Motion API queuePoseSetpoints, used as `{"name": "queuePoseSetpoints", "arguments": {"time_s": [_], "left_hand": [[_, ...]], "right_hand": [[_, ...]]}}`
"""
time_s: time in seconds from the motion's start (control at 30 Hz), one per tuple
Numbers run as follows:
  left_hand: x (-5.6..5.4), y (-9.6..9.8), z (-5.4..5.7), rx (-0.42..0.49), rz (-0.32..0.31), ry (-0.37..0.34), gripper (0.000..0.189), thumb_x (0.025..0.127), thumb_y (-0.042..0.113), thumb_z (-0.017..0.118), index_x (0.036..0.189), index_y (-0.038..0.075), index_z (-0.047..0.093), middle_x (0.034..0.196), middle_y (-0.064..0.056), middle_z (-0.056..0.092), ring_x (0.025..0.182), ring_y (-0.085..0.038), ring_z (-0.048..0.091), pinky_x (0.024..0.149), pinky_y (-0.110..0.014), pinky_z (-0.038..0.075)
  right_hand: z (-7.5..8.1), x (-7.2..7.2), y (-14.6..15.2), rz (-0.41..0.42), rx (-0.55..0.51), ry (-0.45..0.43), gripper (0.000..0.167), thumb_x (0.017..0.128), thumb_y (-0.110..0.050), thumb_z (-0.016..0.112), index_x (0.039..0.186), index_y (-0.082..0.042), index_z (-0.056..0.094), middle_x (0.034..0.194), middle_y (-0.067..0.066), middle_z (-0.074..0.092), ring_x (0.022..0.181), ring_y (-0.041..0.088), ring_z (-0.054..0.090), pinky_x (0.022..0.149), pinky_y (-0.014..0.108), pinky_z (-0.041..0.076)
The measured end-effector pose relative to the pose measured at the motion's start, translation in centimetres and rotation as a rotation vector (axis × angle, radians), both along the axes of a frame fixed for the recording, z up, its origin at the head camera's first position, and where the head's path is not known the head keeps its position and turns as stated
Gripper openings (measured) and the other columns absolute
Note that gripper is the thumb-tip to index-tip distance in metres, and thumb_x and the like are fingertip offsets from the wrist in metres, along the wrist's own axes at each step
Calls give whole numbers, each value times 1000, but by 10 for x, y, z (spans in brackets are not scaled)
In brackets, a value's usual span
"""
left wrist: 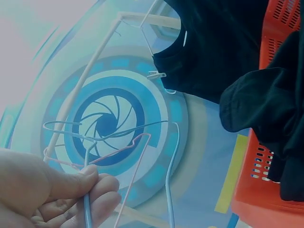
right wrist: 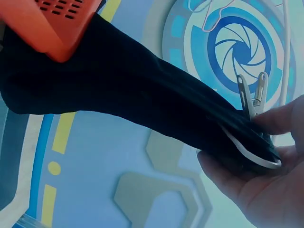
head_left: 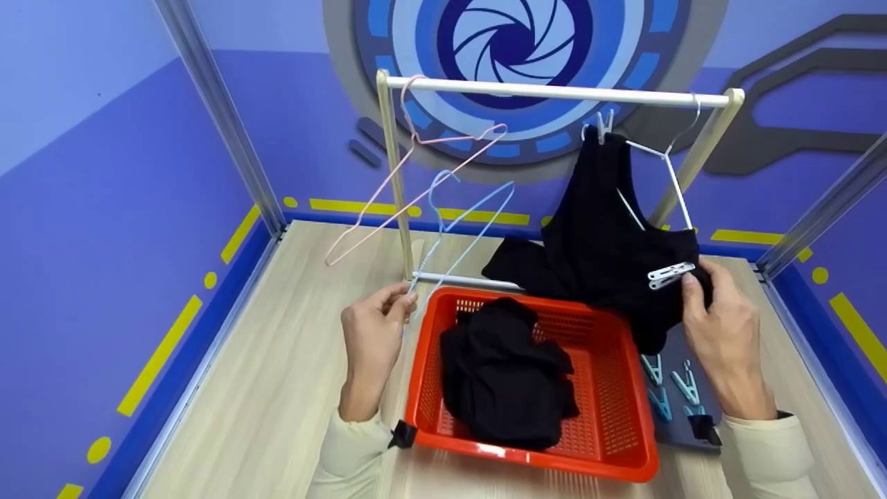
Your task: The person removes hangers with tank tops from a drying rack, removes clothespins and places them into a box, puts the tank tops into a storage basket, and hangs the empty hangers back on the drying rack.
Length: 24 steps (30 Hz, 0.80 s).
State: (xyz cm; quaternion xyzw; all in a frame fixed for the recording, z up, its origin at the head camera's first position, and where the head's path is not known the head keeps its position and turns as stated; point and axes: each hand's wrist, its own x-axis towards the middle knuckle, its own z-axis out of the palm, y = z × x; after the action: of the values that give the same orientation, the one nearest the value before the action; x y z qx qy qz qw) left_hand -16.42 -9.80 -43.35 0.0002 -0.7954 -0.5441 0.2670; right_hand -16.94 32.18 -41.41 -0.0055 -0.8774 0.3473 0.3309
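My left hand point(head_left: 374, 339) pinches one side of a light blue wire hanger point(left wrist: 168, 183), held up beside the basket. A pink wire hanger point(head_left: 416, 141) hangs from the rack's left end. At the right end, a black sleeveless top point(head_left: 596, 256) hangs on a white hanger point(head_left: 675, 184), with a white clothespin point(head_left: 605, 129) on its left shoulder. Over its right shoulder, my right hand point(head_left: 724, 326) grips the cloth around the hanger's tip. Another white clothespin point(head_left: 670, 274) sits there, close by my right thumb.
A red plastic basket point(head_left: 644, 443) with a crumpled black cloth point(head_left: 506, 374) stands in front of the rack point(head_left: 554, 91). Several teal clothespins point(head_left: 686, 385) lie on a dark board right of the basket. Walls with metal posts point(head_left: 222, 111) enclose the wooden table.
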Motion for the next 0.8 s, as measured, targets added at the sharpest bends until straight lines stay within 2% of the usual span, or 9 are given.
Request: {"name": "queuePoseSetpoints", "arguments": {"time_s": [0.2,0.3,0.37,0.43,0.63,0.8], "left_hand": [[-15,-1,10,30,-11,-4,10,92,-1,81,102,-3,82,83,-6,78,72,-17,75,67,-26,62],[-22,-2,14,31,-7,-6,11,93,-1,81,104,-4,82,84,-7,78,73,-18,75,69,-28,62],[-27,-2,16,34,-3,-6,11,93,-2,80,104,-4,82,84,-8,78,72,-18,75,69,-28,62],[-30,-2,18,32,-1,-2,11,93,-2,80,104,-4,82,84,-9,78,72,-18,75,69,-27,62],[-41,-2,25,16,-1,24,10,93,-3,80,103,-5,82,83,-8,78,71,-18,73,65,-23,59],[-49,-2,32,7,-2,51,11,94,0,81,103,-5,82,83,-8,78,70,-19,73,61,-19,54]], "right_hand": [[-3,-1,-2,1,9,18,29,110,-5,58,134,9,63,130,33,66,115,54,64,92,65,48],[-4,-2,-3,-13,10,59,28,111,-7,57,131,9,65,126,31,69,114,52,66,98,36,54],[-6,-3,-4,-18,7,95,27,111,-8,57,129,9,66,124,30,70,113,50,67,95,15,47],[-7,-4,-5,-22,7,129,26,111,-9,57,127,10,67,122,29,71,111,50,68,87,2,36],[-6,-5,-5,-46,28,219,24,109,-7,59,121,12,69,116,30,72,104,52,70,88,3,37],[-4,-8,-3,-55,35,285,21,108,-5,61,118,12,70,114,29,73,104,52,70,92,4,38]]}}
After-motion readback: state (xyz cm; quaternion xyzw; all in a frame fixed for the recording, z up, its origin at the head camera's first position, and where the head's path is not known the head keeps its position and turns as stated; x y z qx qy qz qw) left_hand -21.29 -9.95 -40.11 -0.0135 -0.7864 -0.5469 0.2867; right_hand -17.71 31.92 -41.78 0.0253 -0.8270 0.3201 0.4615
